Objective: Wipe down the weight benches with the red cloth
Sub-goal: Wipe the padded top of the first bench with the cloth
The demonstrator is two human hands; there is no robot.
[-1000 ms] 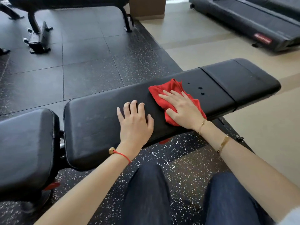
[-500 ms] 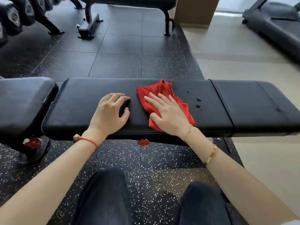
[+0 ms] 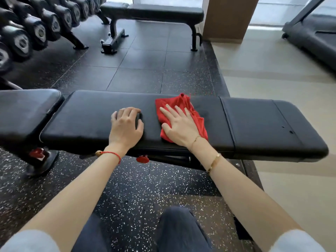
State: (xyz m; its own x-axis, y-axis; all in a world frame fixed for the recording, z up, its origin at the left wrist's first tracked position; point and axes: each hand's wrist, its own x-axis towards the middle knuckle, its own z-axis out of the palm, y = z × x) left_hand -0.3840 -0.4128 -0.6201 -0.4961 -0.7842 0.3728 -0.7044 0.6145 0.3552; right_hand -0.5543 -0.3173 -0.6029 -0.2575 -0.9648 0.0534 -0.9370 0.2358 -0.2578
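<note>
Pressing flat across the middle of the frame, the person's right hand [image 3: 179, 127] lies with fingers straight and spread on the crumpled red cloth [image 3: 183, 113], holding it down against the long black padded weight bench [image 3: 91, 113] rather than gripping it. The cloth sits a little right of centre on the bench's main pad, just short of the seam where the shorter end pad [image 3: 254, 124] begins. The left hand [image 3: 125, 127] rests on the pad just beside the cloth, apart from it, with fingers curled under and nothing in them. Judging progress, I would call this bench partly done at best: the pad around the cloth looks dull and smeared, which could be dampness from wiping, though I cannot be sure. 2 small dark spots [image 3: 287, 129] show on the end pad toward the right of the frame, so that stretch looks unwiped. The separate black seat pad [image 3: 27, 110] at the left edge shows no sign either way. A 2nd black flat bench [image 3: 163, 11] stands at the top centre of the frame, well apart, beside a rack of black dumbbells [image 3: 27, 33] in the upper left, and it looks untouched, so most of the job seems to remain.
</note>
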